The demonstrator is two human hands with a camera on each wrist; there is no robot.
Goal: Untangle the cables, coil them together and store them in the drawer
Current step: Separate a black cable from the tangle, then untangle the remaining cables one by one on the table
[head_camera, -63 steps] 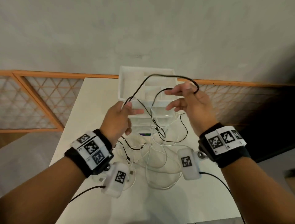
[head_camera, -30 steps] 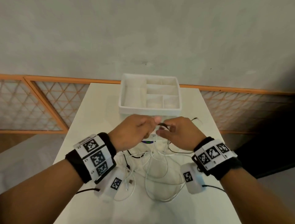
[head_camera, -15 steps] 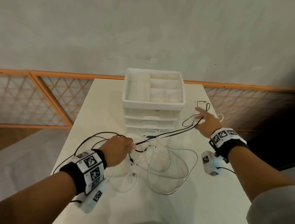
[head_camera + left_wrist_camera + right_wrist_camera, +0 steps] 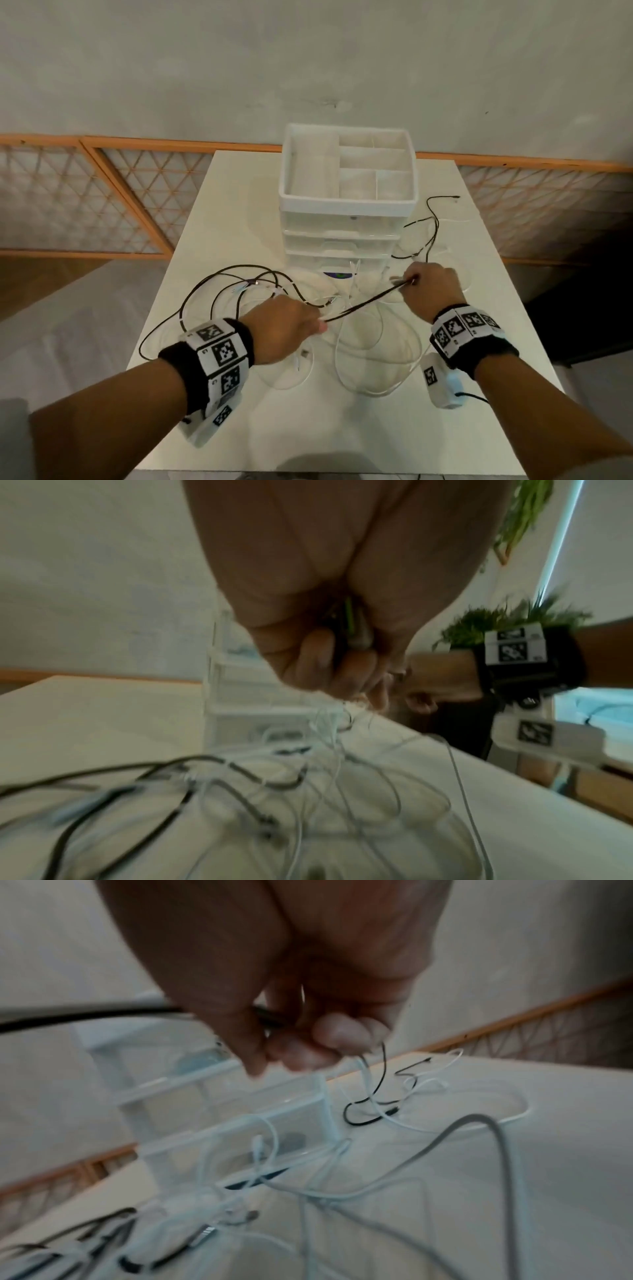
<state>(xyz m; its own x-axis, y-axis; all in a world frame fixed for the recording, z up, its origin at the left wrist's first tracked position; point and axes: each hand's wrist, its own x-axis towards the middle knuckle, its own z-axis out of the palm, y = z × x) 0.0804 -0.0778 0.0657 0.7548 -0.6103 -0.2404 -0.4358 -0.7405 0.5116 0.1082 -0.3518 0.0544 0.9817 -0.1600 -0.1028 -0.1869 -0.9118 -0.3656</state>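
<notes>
Cables: black cable (image 4: 366, 302) drawn taut between my two hands above the counter (image 4: 486, 329). My left hand (image 4: 284, 329) has fingers curled round one stretch of it; my right hand (image 4: 430, 289) pinches the other stretch between thumb and fingers. Beyond my left hand the black cable runs out in wide loose loops over the left part of the counter. Past my right hand it wanders on in bends to a plug end near the far right edge. White cables (image 4: 373, 356) lie in overlapping loops under and between my wrists, crossing the black one in several places. One white strand also passes through my right fingers (image 4: 342, 1034). White drawer unit (image 4: 346, 236) stands just behind the tangle, drawers closed, divided tray on top. Something dark blue shows at its foot; cannot make out what. Both wrist views blurred: cable crossings there unreadable, and my palms hide exactly how the strands sit inside each grip.
</notes>
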